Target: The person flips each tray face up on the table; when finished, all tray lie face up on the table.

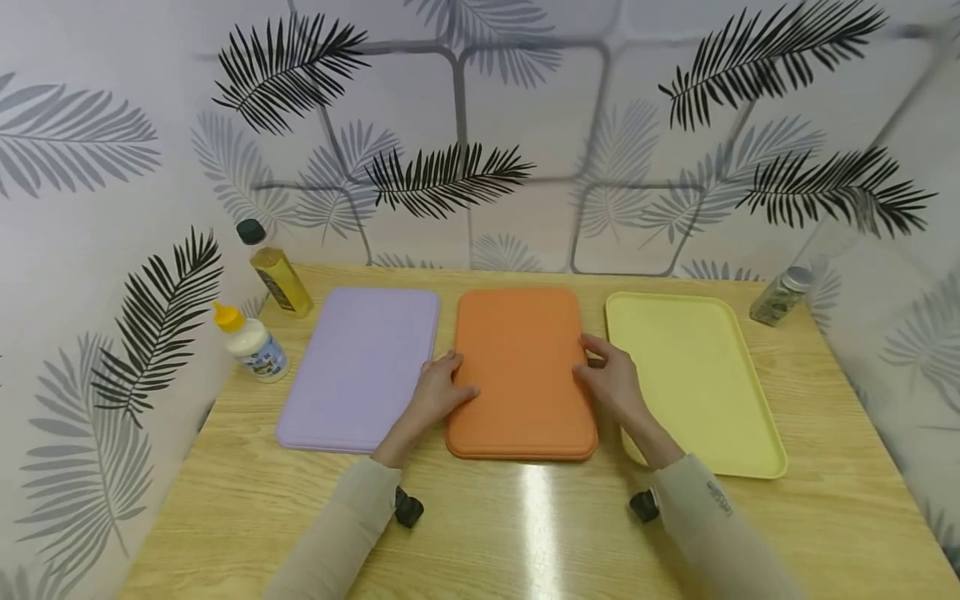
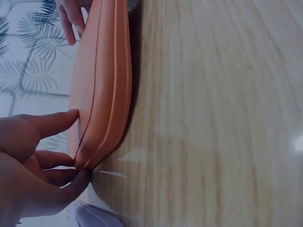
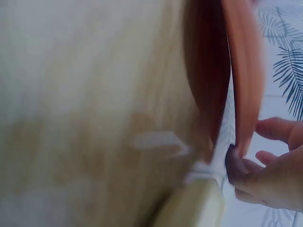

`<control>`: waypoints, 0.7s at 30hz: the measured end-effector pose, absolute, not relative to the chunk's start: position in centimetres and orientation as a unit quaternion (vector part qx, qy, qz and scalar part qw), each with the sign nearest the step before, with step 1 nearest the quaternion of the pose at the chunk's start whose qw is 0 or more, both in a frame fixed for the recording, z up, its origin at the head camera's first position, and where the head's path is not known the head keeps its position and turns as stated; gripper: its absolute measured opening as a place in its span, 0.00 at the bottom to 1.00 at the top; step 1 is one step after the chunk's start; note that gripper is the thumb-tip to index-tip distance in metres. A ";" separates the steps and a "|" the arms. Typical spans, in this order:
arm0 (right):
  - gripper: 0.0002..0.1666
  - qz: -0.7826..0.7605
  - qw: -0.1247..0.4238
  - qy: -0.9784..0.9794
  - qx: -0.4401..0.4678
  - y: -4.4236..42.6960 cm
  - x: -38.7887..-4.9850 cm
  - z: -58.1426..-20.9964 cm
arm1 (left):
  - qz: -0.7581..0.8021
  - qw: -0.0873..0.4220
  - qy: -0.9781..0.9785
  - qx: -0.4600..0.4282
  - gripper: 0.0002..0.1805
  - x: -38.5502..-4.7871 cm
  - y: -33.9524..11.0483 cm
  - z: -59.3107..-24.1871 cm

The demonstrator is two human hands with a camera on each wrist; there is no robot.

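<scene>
Head view, orange tray point(image 1: 517, 375): centre of the table point(image 1: 480, 533), its long sides running toward 12.
Left hand point(image 1: 438, 390): at the tray's 9 o'clock edge, gripping it, thumb on top.
Right hand point(image 1: 613, 379): at the 3 o'clock edge, pinching it.
Lilac tray point(image 1: 360, 367): at 9 from the orange one, just beside it.
Yellow tray point(image 1: 686, 375): at 3, rim raised, the right forearm crossing its near corner.
Bottles: one with a yellow nozzle point(image 1: 258, 348) at 9, one of yellow liquid point(image 1: 283, 282) between 9 and 10.
Jar point(image 1: 782, 297): between 2 and 3, beyond the yellow tray.
Leaf-patterned wall point(image 1: 525, 108): at 12.
Left wrist view, near hand: at 8, narrow, fingertips gripping the orange corner; the other hand at 11.
Right wrist view, near hand: at 4, narrow, pinching the orange edge.
Darker orange band: beside that edge, past a pale gap; layer or reflection, I cannot tell.
Yellow corner: at 5, blurred.
</scene>
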State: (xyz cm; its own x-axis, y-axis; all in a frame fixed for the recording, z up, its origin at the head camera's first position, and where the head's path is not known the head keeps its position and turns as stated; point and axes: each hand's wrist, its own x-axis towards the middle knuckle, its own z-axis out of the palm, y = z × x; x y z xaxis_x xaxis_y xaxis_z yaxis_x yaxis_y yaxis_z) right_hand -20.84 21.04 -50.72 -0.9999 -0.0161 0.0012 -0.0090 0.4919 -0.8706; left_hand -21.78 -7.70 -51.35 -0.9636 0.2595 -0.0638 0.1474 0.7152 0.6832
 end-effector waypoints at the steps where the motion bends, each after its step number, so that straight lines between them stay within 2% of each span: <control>1: 0.31 -0.499 -0.001 0.866 -0.006 21.2 -21.0 -50.5 | 0.366 0.078 0.921 0.110 0.36 -21.8 -7.7 -51.3; 4: 0.31 -0.487 -0.001 0.873 -0.006 21.6 -21.6 -49.6 | 0.380 0.083 0.916 0.105 0.35 -21.9 -7.8 -51.3; 9: 0.34 -0.479 0.041 0.876 -0.027 22.3 -22.4 -47.9 | 0.400 0.091 0.907 0.096 0.35 -22.0 -7.7 -51.2; 14: 0.33 -0.492 0.071 0.866 -0.057 23.0 -22.9 -47.1 | 0.412 0.106 0.901 0.089 0.37 -22.2 -7.9 -51.4; 21: 0.34 -0.534 0.095 0.836 -0.082 23.2 -23.6 -46.3 | 0.420 0.089 0.897 0.105 0.33 -22.4 -8.1 -51.5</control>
